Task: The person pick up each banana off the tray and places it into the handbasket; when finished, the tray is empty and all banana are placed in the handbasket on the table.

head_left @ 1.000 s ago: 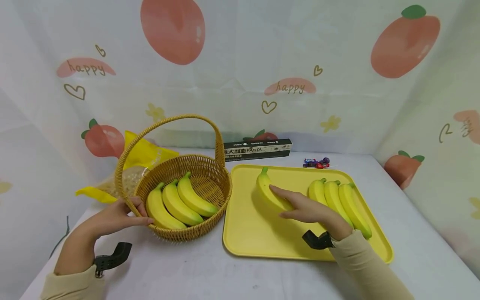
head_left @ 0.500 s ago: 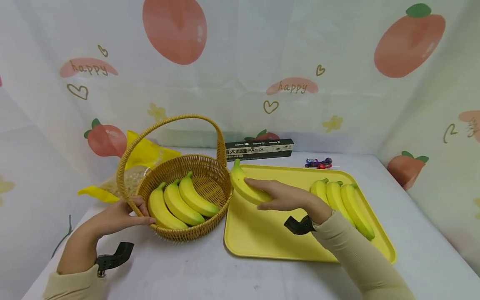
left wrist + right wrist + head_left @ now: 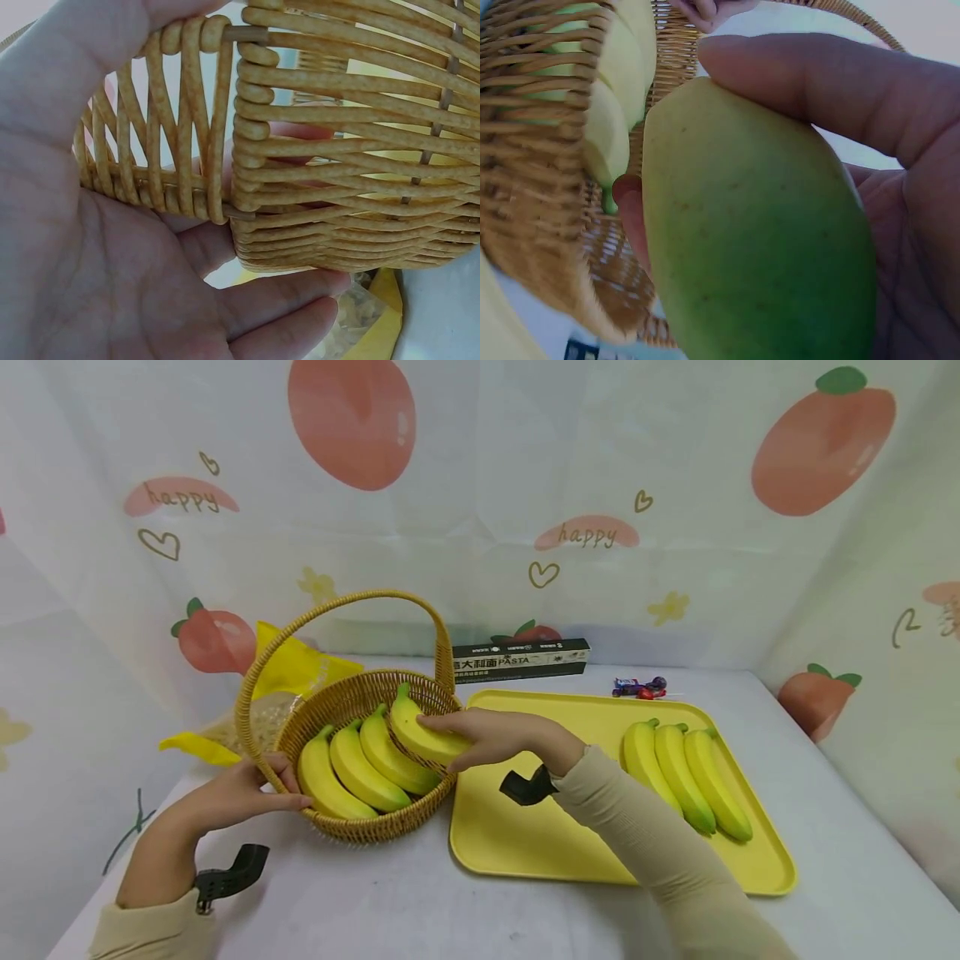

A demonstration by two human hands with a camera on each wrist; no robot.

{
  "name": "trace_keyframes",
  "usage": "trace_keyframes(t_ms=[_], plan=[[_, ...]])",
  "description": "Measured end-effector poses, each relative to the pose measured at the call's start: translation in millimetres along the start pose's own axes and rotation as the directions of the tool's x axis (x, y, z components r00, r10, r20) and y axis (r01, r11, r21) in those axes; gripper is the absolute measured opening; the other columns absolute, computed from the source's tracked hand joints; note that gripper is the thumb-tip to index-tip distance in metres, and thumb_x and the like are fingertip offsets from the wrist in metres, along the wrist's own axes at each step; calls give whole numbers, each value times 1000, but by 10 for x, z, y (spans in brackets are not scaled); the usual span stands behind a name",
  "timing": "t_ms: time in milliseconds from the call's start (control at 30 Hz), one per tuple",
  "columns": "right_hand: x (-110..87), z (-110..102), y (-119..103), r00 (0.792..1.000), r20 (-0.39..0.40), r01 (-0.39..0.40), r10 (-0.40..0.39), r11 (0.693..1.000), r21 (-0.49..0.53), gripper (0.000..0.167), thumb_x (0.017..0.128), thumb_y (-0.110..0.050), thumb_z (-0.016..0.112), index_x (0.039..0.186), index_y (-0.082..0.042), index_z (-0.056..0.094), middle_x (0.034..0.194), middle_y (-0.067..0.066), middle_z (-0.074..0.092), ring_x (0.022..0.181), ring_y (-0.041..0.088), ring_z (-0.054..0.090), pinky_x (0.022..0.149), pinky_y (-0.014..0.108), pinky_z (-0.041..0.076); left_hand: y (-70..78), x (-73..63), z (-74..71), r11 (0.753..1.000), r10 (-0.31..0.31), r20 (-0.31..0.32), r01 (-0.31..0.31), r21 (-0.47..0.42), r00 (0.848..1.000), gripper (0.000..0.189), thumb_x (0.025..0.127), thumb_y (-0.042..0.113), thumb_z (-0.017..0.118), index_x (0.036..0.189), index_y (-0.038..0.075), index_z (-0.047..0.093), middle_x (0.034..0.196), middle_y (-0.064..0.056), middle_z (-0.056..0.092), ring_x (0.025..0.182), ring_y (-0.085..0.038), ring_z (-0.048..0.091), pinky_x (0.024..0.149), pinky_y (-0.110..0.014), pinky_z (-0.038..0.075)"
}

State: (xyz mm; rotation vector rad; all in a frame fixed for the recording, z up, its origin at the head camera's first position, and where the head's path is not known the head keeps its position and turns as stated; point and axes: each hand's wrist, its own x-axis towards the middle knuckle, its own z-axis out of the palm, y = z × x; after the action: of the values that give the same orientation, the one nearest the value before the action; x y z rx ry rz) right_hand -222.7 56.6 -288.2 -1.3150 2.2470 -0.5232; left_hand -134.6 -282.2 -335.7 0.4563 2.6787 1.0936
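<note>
My right hand [image 3: 498, 735] grips a banana [image 3: 420, 732] over the right side of the wicker basket [image 3: 360, 833]. In the right wrist view the thumb and fingers wrap round the held banana [image 3: 757, 217], its greenish end toward the camera. My left hand [image 3: 240, 793] grips the basket at its left rim by the handle's foot. Up close in the left wrist view, the palm and fingers [image 3: 277, 300] surround the woven handle base [image 3: 165, 127]. Three bananas [image 3: 366, 768] lie side by side inside the basket.
A yellow tray [image 3: 525, 852] right of the basket bears three bananas [image 3: 678, 777] at its right side. Behind stand a pasta box [image 3: 517, 662] and several wrapped candies [image 3: 639, 687]. A yellow-and-clear bag [image 3: 288, 668] sits behind the basket's left, and the tall handle [image 3: 360, 596] arches over it.
My right hand has carried the banana left, from above the tray to over the basket's right side. My left hand keeps its grip on the basket.
</note>
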Motion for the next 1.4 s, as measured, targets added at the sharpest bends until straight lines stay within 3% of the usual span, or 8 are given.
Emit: trace_keyframes(t_ms=[167,300,400,500,633,967,1400], plan=[[314,-45,-36,998,38,-51,50,998,34,69,90,-17,60,148,-11,21,154,4,25,135,15,33,107,30,32,-1,6,-3,1000,8,-12,-8,4,1000,20,82,24,71,80,7,59,79,0,58,80,-5,50,69,-24,42],[543,-33,-43,998,51,-49,46,997,58,68,91,-19,59,147,-12,23,154,2,24,138,13,29,108,26,30,-1,4,11,1000,-1,-22,1,10,1000,20,82,25,71,85,8,60,84,-1,61,86,-9,53,73,-27,44],[690,-17,-82,997,73,-35,30,997,74,68,91,-20,60,147,-11,23,154,1,23,141,12,23,111,24,27,-2,-9,6,999,-44,-10,44,10,999,33,83,29,70,104,7,58,106,-11,61,105,-24,53,83,-39,47],[822,-9,-140,994,103,-33,23,995,93,69,90,-21,61,147,-11,24,154,1,23,141,10,23,110,21,26,3,-35,-23,996,-88,1,88,3,996,55,85,32,67,128,7,45,131,-24,47,122,-45,41,90,-56,42],[963,13,-213,992,120,-46,33,994,103,69,89,-22,62,147,-10,25,154,0,25,141,9,22,110,18,24,20,-70,-66,994,-110,-2,110,-17,994,74,86,33,65,143,9,25,143,-31,29,128,-53,29,90,-64,37],[1222,94,-433,990,136,-52,35,991,125,71,88,-28,63,147,-12,26,153,-3,27,139,6,25,108,17,27,32,-92,-87,997,-74,-27,73,-28,997,82,85,28,67,147,11,15,147,-29,22,127,-54,29,86,-68,36],[1352,172,-507,982,185,-66,39,987,145,75,86,-26,66,147,-10,24,154,-2,25,139,8,27,108,16,27,50,-83,-62,997,-77,-27,77,-8,997,79,84,31,68,147,18,21,147,-31,21,126,-53,29,84,-65,40]])
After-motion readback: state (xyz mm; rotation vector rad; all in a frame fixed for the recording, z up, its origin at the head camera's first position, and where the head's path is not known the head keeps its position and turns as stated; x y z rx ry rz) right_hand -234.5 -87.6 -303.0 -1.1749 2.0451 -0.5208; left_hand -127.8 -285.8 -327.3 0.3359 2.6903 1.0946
